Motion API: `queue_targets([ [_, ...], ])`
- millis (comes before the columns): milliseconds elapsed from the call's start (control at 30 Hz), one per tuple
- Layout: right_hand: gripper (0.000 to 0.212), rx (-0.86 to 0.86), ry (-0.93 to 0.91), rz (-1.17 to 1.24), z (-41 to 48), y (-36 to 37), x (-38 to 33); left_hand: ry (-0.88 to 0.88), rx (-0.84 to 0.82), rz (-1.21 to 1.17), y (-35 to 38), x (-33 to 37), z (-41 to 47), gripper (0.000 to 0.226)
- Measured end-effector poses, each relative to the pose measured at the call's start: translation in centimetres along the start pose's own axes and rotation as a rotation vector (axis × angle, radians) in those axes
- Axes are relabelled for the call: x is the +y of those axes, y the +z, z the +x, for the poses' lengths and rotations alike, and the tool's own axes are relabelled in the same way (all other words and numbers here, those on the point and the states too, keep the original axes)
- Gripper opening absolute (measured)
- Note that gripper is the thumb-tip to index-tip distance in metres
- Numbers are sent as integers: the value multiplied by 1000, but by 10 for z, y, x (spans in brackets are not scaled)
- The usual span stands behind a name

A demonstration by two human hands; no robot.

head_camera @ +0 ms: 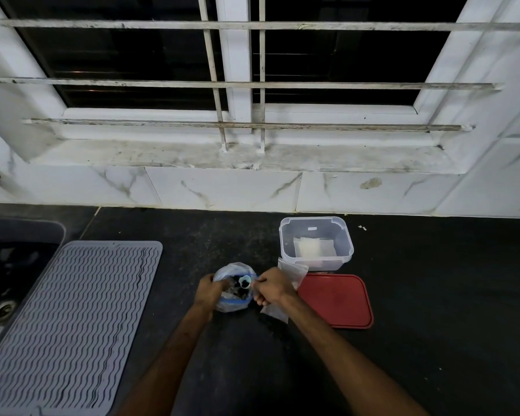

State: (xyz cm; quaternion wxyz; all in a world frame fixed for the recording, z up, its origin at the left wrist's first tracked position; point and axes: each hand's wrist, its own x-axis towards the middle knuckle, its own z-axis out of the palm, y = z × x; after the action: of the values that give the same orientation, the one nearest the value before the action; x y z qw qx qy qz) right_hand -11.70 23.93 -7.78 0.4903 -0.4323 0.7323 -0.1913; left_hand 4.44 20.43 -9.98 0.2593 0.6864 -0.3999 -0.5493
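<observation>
A clear zip bag [234,273] with a blue seal stands open on the black counter, dark bits inside it. My left hand [208,291] grips the bag's left rim. My right hand [272,286] pinches the handle of a small white spoon [246,281] whose bowl holds dark stuff over the bag's mouth. A second clear bag [291,270] lies partly under my right hand.
A clear plastic box [316,243] with a white packet inside stands behind and to the right. Its red lid [338,300] lies flat beside my right arm. A grey ribbed drying mat [69,319] lies at the left, next to a sink [9,265]. A tiled wall and barred window rise behind.
</observation>
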Motion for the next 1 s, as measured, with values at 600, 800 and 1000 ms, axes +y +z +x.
queue_targets([
  [600, 20, 179, -140, -517, 1, 7, -4, 201, -72, 102, 18, 10, -8, 33],
  [800, 19, -8, 100, 29, 0, -7, 5, 66, -98, -70, 7, -1, -3, 41],
  [1000, 24, -63, 55, 103, -4, -16, 0, 71, 33, -71, 6, -7, 2, 39],
])
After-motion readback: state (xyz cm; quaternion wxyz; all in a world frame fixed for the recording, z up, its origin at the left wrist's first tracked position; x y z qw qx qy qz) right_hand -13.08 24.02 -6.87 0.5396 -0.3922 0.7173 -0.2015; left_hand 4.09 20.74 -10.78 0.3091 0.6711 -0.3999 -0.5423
